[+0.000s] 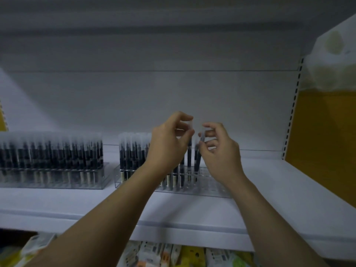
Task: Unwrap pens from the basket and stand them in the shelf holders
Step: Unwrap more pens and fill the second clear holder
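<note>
On the white shelf (192, 212) stands a clear holder (212, 189), partly filled with dark pens that have frosted caps. My left hand (169, 141) pinches the cap of one upright pen (189, 151) above the holder. Just to its right, my right hand (221, 151) pinches another dark pen (198, 158), which leans slightly with its lower end in the holder. A second clear holder (52, 182) at the left is packed with the same pens. The basket is out of view.
The right third of the middle holder shows vacant holes. A yellow side panel (323, 141) closes the shelf at the right, with a slotted upright (290, 116) beside it. Packaged goods (173, 255) lie on the shelf below.
</note>
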A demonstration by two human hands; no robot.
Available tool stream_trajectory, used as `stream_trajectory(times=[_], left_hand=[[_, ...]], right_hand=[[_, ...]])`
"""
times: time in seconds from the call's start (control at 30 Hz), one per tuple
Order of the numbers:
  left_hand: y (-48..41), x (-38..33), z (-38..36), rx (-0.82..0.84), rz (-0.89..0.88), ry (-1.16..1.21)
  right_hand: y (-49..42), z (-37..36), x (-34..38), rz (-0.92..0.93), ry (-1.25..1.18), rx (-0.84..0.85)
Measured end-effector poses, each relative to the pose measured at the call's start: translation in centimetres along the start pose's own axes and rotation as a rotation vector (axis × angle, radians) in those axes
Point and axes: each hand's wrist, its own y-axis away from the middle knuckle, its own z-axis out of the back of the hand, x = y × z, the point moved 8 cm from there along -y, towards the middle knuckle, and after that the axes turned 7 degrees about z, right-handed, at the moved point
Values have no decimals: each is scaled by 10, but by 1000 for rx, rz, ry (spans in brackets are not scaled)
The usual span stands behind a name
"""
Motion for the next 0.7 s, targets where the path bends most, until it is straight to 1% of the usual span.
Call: stream_trajectory(times=[0.07,0.17,0.3,0.4,0.5,0.6,0.7], left_hand=[[-2,1,-2,-10,2,-15],[-8,2,-1,-29,22,-36],[-13,2,0,-4,60,-43],[-10,0,-1,33,46,-83],[0,5,-7,68,28,-171],[5,8,-14,46,-18,-308],[0,8,-18,25,-19,-404]], right_hand=[[5,-10,-3,6,118,103],[18,-20,-8,-44,271,262],[24,-22,-5,-107,357,392],[26,-22,-3,-132,357,428],[26,-19,-3,-155,352,425],[27,-19,-1,-158,333,423],[29,-20,-1,-164,324,430]])
